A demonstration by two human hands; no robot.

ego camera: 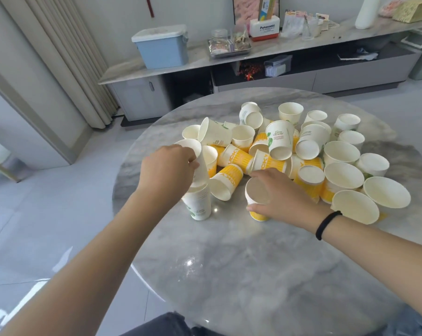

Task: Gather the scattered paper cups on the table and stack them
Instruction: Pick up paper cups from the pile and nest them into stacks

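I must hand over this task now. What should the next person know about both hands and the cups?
Left hand: holds a white cup, tilted, over the white stack that stands upright on the table.
Right hand: grips a yellow cup, upright, near the front of the pile.
Done: only a short white stack is started.
Left: the pile of loose cups, white and yellow, many lying on their sides.

- My left hand [167, 166] grips a white cup [197, 161], tilted, over the upright white stack [198, 202].
- My right hand [277, 195] clasps an upright yellow cup [257, 200].
- The pile of cups [302, 151] lies jumbled behind on the table [229, 263].
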